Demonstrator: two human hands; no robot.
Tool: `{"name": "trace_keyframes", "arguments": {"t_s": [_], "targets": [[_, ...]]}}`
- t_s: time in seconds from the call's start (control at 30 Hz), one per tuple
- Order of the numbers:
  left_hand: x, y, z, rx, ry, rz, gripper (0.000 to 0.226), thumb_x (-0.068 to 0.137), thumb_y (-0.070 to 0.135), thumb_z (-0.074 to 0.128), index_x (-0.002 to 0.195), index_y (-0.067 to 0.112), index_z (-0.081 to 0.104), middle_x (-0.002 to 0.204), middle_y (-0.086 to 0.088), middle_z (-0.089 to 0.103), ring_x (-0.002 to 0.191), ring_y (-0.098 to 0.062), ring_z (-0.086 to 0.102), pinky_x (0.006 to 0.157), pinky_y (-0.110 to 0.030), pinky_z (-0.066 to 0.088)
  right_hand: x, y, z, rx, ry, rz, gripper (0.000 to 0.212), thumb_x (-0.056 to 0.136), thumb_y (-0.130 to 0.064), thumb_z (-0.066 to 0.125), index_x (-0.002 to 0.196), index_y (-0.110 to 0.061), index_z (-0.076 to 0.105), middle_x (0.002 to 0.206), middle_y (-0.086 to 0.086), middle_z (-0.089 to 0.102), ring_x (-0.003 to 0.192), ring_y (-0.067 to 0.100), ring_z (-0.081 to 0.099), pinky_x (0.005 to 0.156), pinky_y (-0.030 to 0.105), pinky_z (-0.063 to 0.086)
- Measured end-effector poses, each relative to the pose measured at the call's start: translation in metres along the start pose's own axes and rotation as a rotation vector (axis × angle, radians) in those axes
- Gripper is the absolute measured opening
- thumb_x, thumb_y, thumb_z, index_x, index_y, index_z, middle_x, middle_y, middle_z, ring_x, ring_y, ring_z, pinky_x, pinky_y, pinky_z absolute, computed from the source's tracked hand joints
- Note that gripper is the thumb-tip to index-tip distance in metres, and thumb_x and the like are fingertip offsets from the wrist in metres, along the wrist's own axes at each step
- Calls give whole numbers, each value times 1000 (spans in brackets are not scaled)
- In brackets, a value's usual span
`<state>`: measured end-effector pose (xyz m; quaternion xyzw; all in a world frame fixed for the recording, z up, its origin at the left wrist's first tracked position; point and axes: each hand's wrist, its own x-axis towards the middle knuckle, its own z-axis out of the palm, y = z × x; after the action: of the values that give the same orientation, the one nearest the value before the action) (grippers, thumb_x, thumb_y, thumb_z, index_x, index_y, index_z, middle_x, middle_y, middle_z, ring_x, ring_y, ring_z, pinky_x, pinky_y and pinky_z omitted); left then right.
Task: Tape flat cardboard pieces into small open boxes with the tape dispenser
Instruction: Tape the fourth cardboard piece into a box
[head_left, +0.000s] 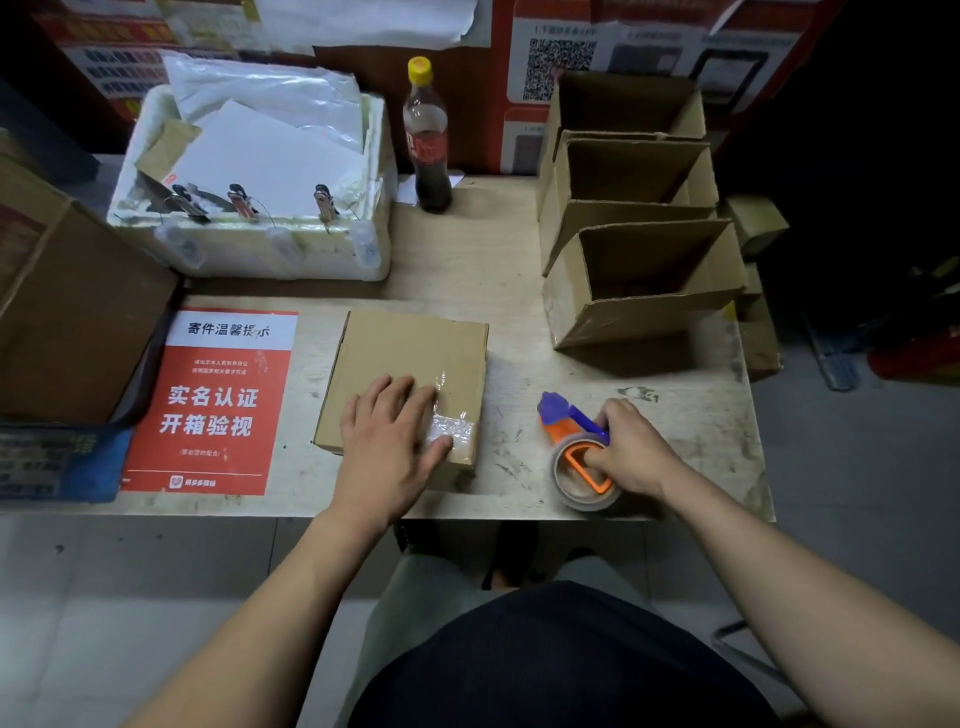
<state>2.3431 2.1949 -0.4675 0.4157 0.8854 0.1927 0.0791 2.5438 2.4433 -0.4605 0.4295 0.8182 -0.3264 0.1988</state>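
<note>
- Left hand (393, 440): laid flat, fingers straight and spread, palm down on the near right part of a cardboard box (405, 364); the fingertips rest on a strip of clear tape (453, 427) that runs across the top of the box and over its near right edge.
- Cardboard box: lies flat-side up near the front middle of the table (691, 415), just right of a red and white notice (208, 400) laid on the tabletop.
- Right hand (631, 449): fingers curled round the orange handle of the tape dispenser (579, 452), gripping it; the dispenser sits on the table near the front edge, right of the box and apart from it, its purple end pointing away from the person.
- Open boxes (639, 228): three taped cardboard boxes stand in a row at the far right of the table, openings upward, each touching the next.
- Cola bottle (427, 140): upright at the far middle, yellow cap on.
- Foam box (260, 208): white, at the far left, holding white sheets and plastic; metal clips sit along its near rim.
- Large carton (67, 301): brown, at the left edge of the scene.
</note>
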Motion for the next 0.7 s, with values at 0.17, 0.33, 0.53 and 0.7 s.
{"name": "trace_keyframes", "arguments": {"t_s": [0.17,0.33,0.53,0.7], "targets": [[5,76,-30,-680,-109,-411,34,92,51,67,115,26,71,107,12,73,102,-11,64,89,-29,49,-24,-17,-17,506,78,-173,54,81,-6,76,121,-31,47,109,-4,61,98,13,64,76,25,52],[26,118,-47,-1404,-476,-927,48,87,59,69,98,13,69,96,2,74,87,-17,66,74,-29,46,-44,-24,-25,416,174,-459,88,77,-1,80,135,-51,39,131,-16,46,118,-1,50,88,17,49],[24,125,-49,-1380,-345,-893,21,95,30,71,81,15,66,63,4,64,55,-9,58,55,-22,40,-46,-12,-26,126,330,-726,89,71,1,78,144,-37,45,124,-4,42,105,16,51,84,33,52],[18,116,-34,-739,-114,-584,22,96,31,65,78,20,69,59,11,65,56,-12,60,57,-29,48,-45,-9,-30,-113,398,-879,82,75,-7,75,151,-24,50,123,12,50,109,24,50,87,30,44]]}}
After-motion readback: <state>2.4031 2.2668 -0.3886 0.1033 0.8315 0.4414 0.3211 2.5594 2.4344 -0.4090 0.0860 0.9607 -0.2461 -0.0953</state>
